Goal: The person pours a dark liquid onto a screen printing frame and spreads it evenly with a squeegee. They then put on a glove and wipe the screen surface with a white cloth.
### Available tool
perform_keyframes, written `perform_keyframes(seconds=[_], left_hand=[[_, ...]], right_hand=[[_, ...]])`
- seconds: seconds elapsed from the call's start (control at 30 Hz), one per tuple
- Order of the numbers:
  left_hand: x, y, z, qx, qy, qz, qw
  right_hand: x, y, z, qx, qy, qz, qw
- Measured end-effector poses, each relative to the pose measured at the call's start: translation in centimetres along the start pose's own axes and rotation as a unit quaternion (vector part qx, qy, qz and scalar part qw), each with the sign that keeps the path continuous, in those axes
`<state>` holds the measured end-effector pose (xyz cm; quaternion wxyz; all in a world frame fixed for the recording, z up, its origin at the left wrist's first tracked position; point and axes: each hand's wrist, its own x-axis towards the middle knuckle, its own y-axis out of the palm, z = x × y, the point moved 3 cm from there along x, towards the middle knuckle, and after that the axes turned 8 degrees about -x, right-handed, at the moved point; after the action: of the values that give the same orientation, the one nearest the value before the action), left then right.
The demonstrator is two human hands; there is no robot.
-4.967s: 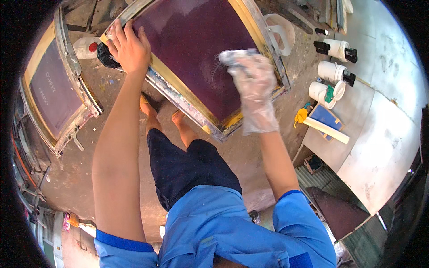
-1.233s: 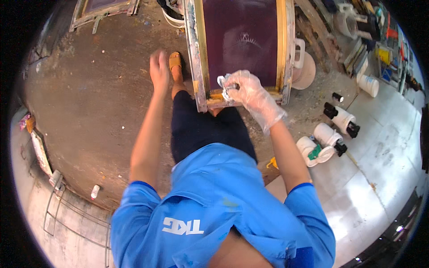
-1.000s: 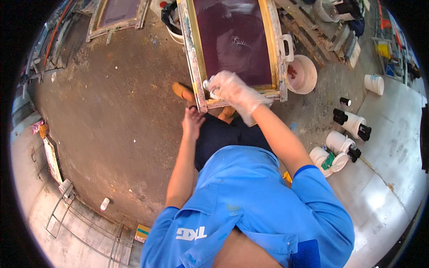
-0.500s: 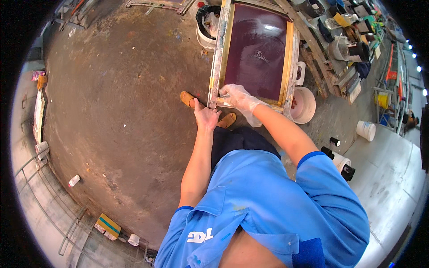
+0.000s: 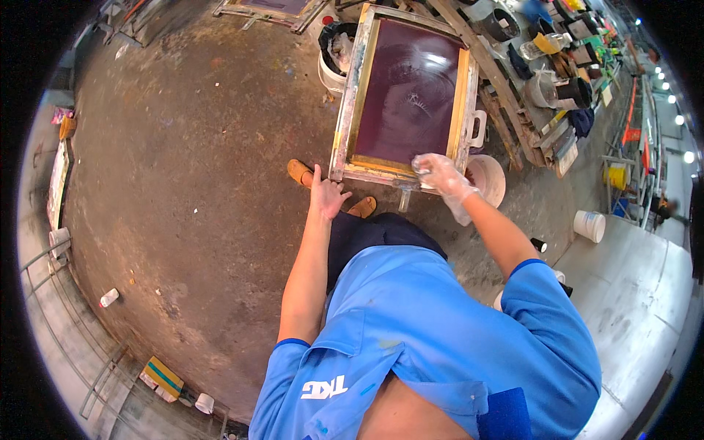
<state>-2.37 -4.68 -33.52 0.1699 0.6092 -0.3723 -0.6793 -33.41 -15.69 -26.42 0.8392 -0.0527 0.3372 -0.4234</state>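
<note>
A screen printing frame [image 5: 340, 139] with a dark purple mesh [image 5: 400, 103] lies in front of me. Pale smears and a small light mark show on the mesh, and yellowish tape borders it. My right hand [image 5: 442, 176], in a clear plastic glove, is at the near edge of the frame, toward its right corner. Its fingers are closed around something small and whitish, too hidden to name. My bare left hand [image 5: 328, 196] is beside the near left corner, thumb and fingers apart, with nothing in it. Whether it touches the frame, I cannot tell.
A white bucket with a black liner [image 5: 331, 77] stands left of the frame. At its right are a pinkish bucket [image 5: 493, 180] and wooden beams [image 5: 506, 95]. Tubs and bottles [image 5: 546, 45] crowd the far right. Another frame [image 5: 275, 9] lies at the far left.
My right hand has moved right along the near edge, from the left corner toward the right one. My left hand stays near the left corner. The view has shifted slightly.
</note>
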Motion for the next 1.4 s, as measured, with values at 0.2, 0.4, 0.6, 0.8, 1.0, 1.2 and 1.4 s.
perform_keyframes(seconds=[0.2, 0.4, 0.6, 0.8, 1.0, 1.2, 1.4], left_hand=[[-0.5, 1.7, -0.5, 0.059, 0.0, 0.036, 0.998], [-0.9, 2.3, -0.8, -0.015, 0.007, 0.007, 1.0], [-0.9, 1.8, -0.3, 0.026, 0.024, 0.001, 0.999], [-0.3, -0.4, -0.7, 0.136, 0.041, -0.102, 0.985], [-0.1, -0.2, -1.6, 0.186, 0.04, -0.144, 0.971], [-1.1, 1.7, -0.5, 0.256, 0.059, -0.111, 0.958], [-0.6, 1.4, 0.3, 0.207, 0.082, -0.149, 0.963]], right_hand=[[7.1, 10.5, 9.3, -0.115, -0.069, -0.002, 0.991], [3.1, 5.4, 6.6, -0.283, -0.127, -0.046, 0.95], [-3.0, -3.7, 1.7, -0.048, 0.017, -0.047, 0.998], [-2.9, -9.5, 1.3, -0.196, -0.067, -0.29, 0.934], [-2.8, -6.5, 5.2, -0.348, -0.154, -0.303, 0.874], [-2.2, -4.0, 6.3, -0.59, 0.049, 0.029, 0.805], [-3.1, -3.7, 2.7, -0.585, -0.135, 0.017, 0.8]])
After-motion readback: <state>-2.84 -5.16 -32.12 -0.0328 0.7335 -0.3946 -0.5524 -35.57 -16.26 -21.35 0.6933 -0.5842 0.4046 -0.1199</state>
